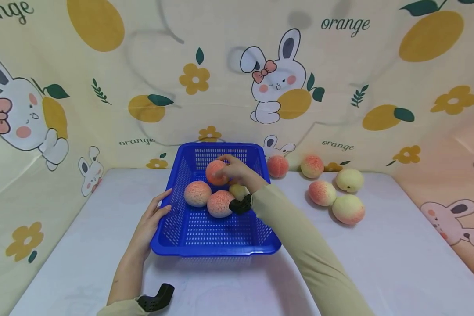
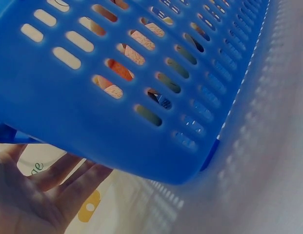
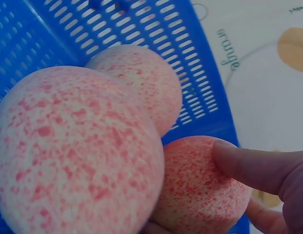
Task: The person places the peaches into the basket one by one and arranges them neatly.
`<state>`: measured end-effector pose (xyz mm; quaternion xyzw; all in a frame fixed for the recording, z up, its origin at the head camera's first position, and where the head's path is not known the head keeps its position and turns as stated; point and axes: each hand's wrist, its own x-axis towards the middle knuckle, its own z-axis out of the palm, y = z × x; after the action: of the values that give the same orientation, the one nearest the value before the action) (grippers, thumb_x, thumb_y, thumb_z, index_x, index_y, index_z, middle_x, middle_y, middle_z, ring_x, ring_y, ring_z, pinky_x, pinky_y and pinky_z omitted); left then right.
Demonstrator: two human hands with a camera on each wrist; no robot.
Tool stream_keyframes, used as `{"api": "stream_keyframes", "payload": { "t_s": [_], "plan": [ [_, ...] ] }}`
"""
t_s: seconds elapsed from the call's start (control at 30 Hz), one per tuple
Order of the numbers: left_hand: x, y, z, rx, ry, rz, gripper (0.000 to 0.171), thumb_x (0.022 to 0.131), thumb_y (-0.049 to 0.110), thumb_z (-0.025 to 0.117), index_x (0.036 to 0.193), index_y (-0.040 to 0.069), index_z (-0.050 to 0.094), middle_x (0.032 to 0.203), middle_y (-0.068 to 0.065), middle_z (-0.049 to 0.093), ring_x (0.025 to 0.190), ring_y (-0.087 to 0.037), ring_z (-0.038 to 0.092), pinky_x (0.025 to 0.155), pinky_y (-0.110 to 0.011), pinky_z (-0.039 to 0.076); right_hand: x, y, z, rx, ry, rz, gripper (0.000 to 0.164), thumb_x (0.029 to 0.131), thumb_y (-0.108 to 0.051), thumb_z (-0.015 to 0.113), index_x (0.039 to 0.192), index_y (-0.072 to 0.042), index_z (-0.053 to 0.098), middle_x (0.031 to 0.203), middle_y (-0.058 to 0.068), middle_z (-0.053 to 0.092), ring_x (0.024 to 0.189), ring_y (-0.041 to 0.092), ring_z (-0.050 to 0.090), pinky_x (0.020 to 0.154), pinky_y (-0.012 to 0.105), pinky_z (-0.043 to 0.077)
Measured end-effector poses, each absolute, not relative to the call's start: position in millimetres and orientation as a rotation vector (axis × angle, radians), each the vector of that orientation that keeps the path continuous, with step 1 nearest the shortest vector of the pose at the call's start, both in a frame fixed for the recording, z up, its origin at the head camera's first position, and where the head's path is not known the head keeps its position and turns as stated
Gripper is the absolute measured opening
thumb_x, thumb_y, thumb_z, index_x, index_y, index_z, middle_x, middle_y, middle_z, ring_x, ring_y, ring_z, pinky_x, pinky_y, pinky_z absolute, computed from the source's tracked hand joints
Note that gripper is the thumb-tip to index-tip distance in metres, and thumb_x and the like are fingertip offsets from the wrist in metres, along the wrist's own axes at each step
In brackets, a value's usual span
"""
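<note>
A blue plastic basket point(image 1: 217, 250) with slotted walls stands on the table, several peaches inside it. My right hand point(image 1: 237, 170) reaches over its right side and holds an orange-red peach point(image 1: 216, 172) near the back; in the right wrist view the thumb lies on that peach point(image 3: 200, 183). Two pink-speckled peaches, one to the left point(image 1: 197, 193) and one in front point(image 1: 220, 204), sit close by. A yellowish peach point(image 1: 238, 191) is partly hidden behind the right wrist. At the basket's left rim, my left hand point(image 1: 152, 221) touches the edge with extended fingers point(image 2: 88, 183).
Right of the basket lie several more peaches: a red one point(image 1: 278, 166), a red-yellow one point(image 1: 312, 166), a pink one point(image 1: 321, 193) and pale yellow ones point(image 1: 348, 210). Behind the white table point(image 1: 102, 219) hangs a printed cloth point(image 1: 221, 114) with rabbits and oranges.
</note>
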<state>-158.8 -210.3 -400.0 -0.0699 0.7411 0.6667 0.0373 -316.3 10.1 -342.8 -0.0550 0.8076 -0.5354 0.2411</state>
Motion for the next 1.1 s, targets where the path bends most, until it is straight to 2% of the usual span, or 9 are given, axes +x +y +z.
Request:
{"api": "stream_keyframes", "payload": {
  "t_s": [0.33,0.47,0.63,0.77,1.1],
  "plan": [
    [-158,-209,-401,-0.207,2.260,2.069,0.048,0.101,0.032,0.043,0.148,0.033,0.032,0.157,-0.012,0.023,0.139,-0.038,0.029,0.109,-0.063,0.023,-316,-1,-346,-0.091,2.231,-1.389,0.063,0.087,-0.004,0.065,0.143,-0.012,0.038,0.145,0.019,0.038,0.126,0.036,0.048,0.097,0.051,0.046],
    [-159,-210,-401,-0.218,2.259,2.060,0.048,0.101,0.034,0.043,0.148,0.035,0.032,0.158,-0.010,0.022,0.139,-0.037,0.029,0.110,-0.062,0.023,-318,-5,-349,-0.094,2.251,-1.392,0.062,0.087,-0.003,0.063,0.144,-0.008,0.037,0.144,0.020,0.039,0.128,0.035,0.046,0.101,0.047,0.044],
    [-159,-210,-400,-0.230,2.267,2.048,0.048,0.101,0.034,0.044,0.148,0.035,0.032,0.159,-0.009,0.020,0.141,-0.037,0.025,0.110,-0.063,0.020,-316,-8,-353,-0.124,2.348,-1.273,0.055,0.089,-0.008,0.060,0.141,-0.004,0.043,0.143,0.018,0.044,0.131,0.032,0.044,0.106,0.042,0.039],
    [-159,-209,-399,-0.233,2.260,2.050,0.049,0.101,0.034,0.044,0.148,0.034,0.032,0.158,-0.010,0.021,0.140,-0.038,0.026,0.110,-0.063,0.021,-315,-4,-351,-0.133,2.341,-1.258,0.053,0.089,-0.012,0.060,0.140,-0.006,0.047,0.142,0.016,0.046,0.130,0.030,0.045,0.107,0.041,0.039],
    [-159,-210,-400,-0.232,2.281,2.035,0.049,0.101,0.036,0.043,0.149,0.034,0.031,0.160,-0.009,0.017,0.143,-0.039,0.020,0.110,-0.065,0.017,-314,16,-336,-0.173,2.313,-1.408,0.045,0.090,-0.017,0.063,0.133,-0.004,0.055,0.142,0.013,0.049,0.135,0.030,0.042,0.110,0.043,0.035]
  ]
}}
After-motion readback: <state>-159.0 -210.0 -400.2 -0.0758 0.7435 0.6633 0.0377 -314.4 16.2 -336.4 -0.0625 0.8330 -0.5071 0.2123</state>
